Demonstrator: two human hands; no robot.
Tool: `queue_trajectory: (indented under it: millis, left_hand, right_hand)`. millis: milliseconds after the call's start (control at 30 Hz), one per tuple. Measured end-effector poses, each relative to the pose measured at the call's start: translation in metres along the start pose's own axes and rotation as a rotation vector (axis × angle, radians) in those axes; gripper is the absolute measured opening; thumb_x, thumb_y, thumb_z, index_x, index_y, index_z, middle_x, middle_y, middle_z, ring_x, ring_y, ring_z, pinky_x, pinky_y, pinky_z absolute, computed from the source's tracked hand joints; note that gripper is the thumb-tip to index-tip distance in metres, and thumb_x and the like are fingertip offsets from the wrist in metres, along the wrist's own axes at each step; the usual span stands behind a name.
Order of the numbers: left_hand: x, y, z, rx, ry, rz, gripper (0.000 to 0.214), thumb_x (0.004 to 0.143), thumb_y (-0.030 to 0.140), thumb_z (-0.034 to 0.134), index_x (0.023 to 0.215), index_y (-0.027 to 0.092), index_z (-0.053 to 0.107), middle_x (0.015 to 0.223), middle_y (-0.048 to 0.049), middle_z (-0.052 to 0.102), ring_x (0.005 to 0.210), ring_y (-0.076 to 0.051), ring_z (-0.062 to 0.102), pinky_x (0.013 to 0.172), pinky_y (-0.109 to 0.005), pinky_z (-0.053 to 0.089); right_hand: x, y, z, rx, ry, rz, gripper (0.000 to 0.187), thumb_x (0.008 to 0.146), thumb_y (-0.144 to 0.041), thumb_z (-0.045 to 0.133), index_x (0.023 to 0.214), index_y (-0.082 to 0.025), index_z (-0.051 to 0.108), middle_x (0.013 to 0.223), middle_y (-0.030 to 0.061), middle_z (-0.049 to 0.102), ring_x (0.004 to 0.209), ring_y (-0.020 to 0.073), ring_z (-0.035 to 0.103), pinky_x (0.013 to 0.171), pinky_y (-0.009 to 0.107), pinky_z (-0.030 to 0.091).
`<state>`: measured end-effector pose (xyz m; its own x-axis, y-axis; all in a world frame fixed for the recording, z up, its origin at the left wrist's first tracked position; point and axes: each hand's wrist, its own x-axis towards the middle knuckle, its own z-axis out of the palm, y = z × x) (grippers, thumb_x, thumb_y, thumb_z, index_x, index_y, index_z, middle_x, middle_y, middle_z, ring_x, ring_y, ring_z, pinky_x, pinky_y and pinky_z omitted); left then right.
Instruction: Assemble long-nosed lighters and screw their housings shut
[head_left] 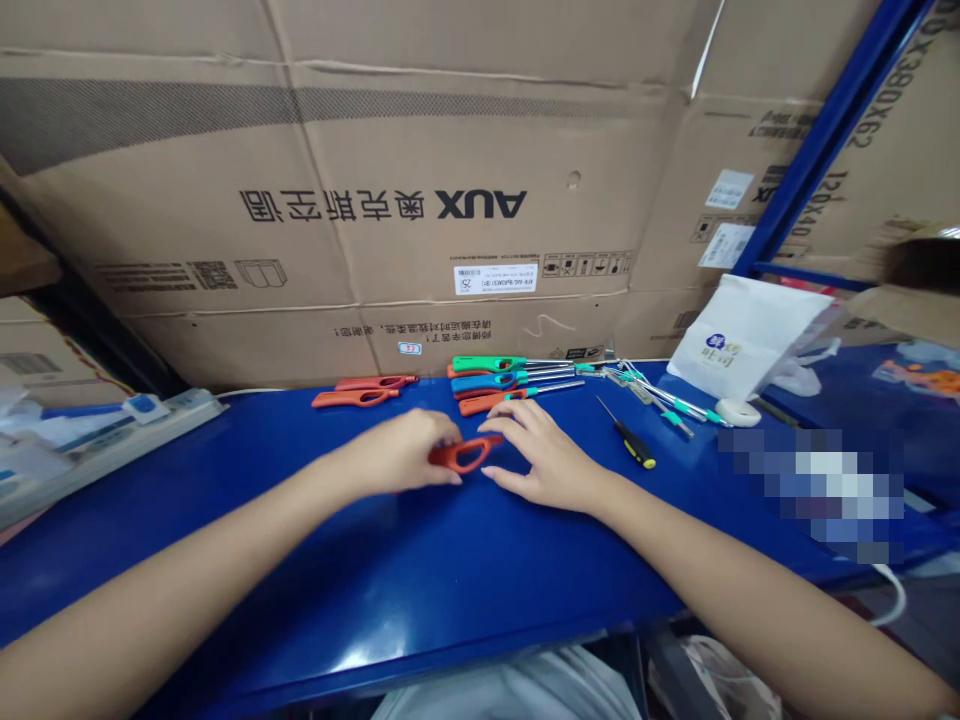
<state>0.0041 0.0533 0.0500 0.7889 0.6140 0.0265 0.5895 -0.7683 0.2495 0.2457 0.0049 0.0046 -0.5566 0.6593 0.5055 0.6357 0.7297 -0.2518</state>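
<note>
Two hands gripping orange handle, mid-table, clear of edges

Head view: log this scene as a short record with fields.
surface: blue table
left hand: grips orange handle at its left end
right hand: open, fingertips at the handle's right end
behind hands: stacked lighters; two orange shells
right side: screwdriver, tape roll, white bag
backdrop: cardboard boxes
</note>
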Motion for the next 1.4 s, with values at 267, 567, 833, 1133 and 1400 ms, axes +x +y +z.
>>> queue_trajectory:
  millis: [267,567,833,1133,1400]
  left_hand:
    - [-0.020,0.019,0.050,-0.172,0.117,0.003,0.042,0.088,0.023,0.070,0.128,0.023,0.057,0.128,-0.0076,0.065,0.115,-0.025,0.062,0.098,-0.037,0.049]
    - [-0.028,0.000,0.046,-0.196,0.155,0.008,0.025,0.090,0.024,0.066,0.114,0.020,0.066,0.107,-0.0062,0.065,0.099,-0.022,0.061,0.087,-0.035,0.050]
    - [-0.026,0.001,0.056,-0.155,0.197,0.041,0.027,0.094,0.028,0.059,0.120,0.019,0.065,0.113,-0.0089,0.066,0.105,-0.024,0.060,0.094,-0.038,0.048]
    - [-0.031,0.006,0.042,0.020,0.110,0.120,0.071,0.084,0.071,0.062,0.133,0.020,0.058,0.129,-0.0118,0.062,0.115,-0.031,0.057,0.100,-0.044,0.041]
    - [-0.034,0.006,0.041,0.028,0.113,0.170,0.031,0.092,0.038,0.060,0.119,0.023,0.065,0.119,-0.0068,0.065,0.106,-0.025,0.059,0.097,-0.039,0.041]
  right_hand:
    - [0.000,0.001,-0.016,0.105,-0.423,0.099,0.028,0.084,-0.041,0.073,0.092,-0.019,0.057,0.088,0.0003,0.062,0.075,0.0154,0.055,0.063,0.027,0.037]
    - [0.000,0.006,-0.017,0.079,-0.426,0.150,0.034,0.079,-0.038,0.077,0.091,-0.020,0.051,0.093,0.0008,0.055,0.078,0.0156,0.050,0.065,0.027,0.036]
    - [0.002,0.002,-0.016,0.015,-0.410,0.016,0.024,0.085,-0.020,0.066,0.074,-0.020,0.045,0.089,0.0020,0.052,0.079,0.0168,0.049,0.071,0.029,0.038]
    - [0.000,0.003,-0.022,0.040,-0.429,-0.006,0.036,0.081,-0.051,0.076,0.094,-0.019,0.063,0.100,0.0053,0.060,0.090,0.0209,0.058,0.083,0.035,0.046]
    - [-0.001,0.011,-0.016,0.010,-0.403,-0.016,0.017,0.089,-0.026,0.067,0.105,-0.018,0.066,0.106,0.0084,0.064,0.097,0.0229,0.061,0.088,0.038,0.049]
